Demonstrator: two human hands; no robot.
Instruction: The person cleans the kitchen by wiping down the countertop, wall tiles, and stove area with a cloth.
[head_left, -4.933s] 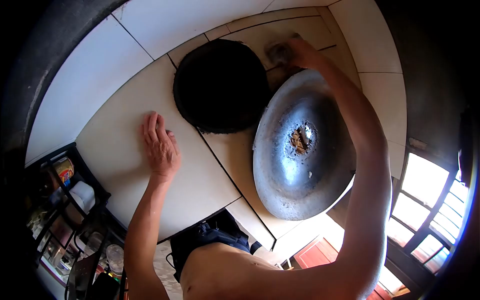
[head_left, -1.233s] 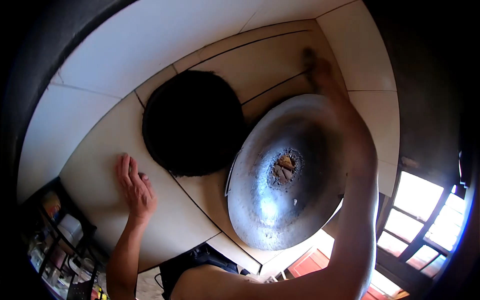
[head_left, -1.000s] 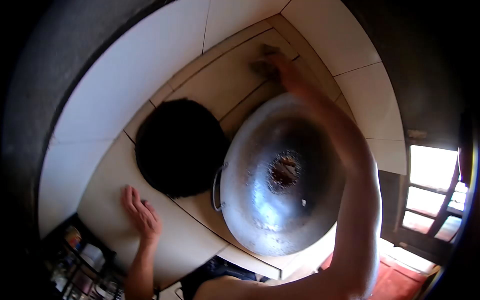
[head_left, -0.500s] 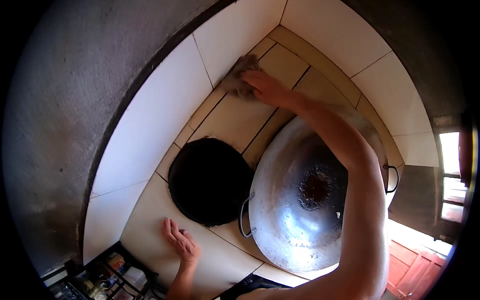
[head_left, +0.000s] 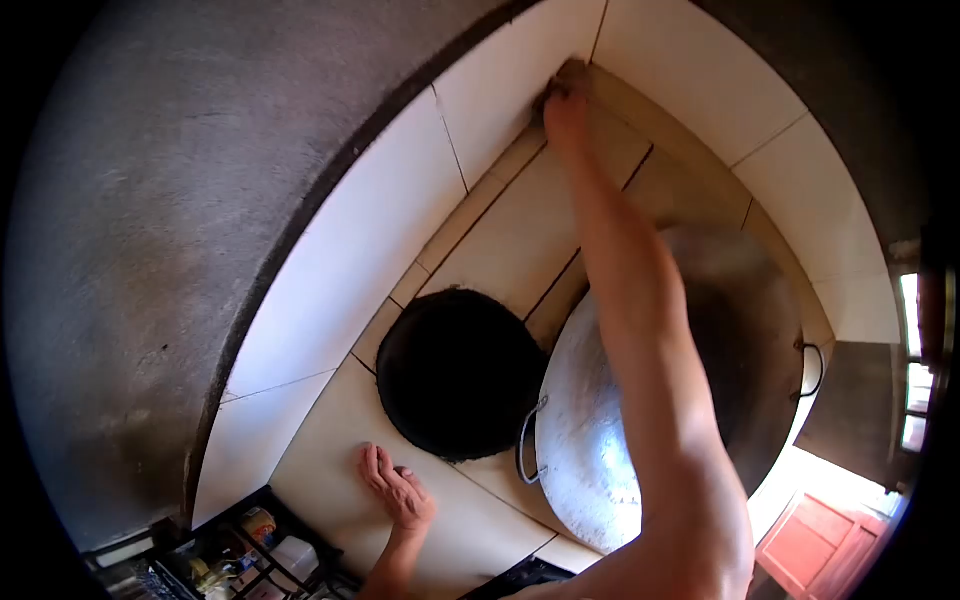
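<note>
At the far left rises a rough grey wall (head_left: 150, 260), curving along white tiles (head_left: 370, 210). Below it, in the lower left corner, a black rack (head_left: 262, 560) holds a white container (head_left: 296, 556) and other small items too dim to make out.

Right of the rack, the left hand (head_left: 402, 492) rests palm down on the pale tiled tabletop (head_left: 455, 530). Its grip holds nothing: the fingers lie close to one another, slightly bent, with the thumb apart from them. Just beyond this hand is a round black opening (head_left: 460, 375) in the tabletop, its edge rough and sooty and its inside too dark to read.

Farther off, the right hand (head_left: 567, 112) reaches into the corner where the tiled walls meet. A dark cloth (head_left: 571, 72) lies there, under and around the fingers, touching the hand. Blur hides whether that grip is clamped on the cloth or only pressing it.

The right arm (head_left: 655, 350) stretches over a large metal wok (head_left: 585, 440), hiding part of its bowl. The wok sits beside the opening, one loop handle (head_left: 522, 452) facing the left hand, the other (head_left: 820, 372) on the far right side. Beyond are a reddish panel (head_left: 820, 545), low down, and a bright window (head_left: 913, 400) at the right edge.
</note>
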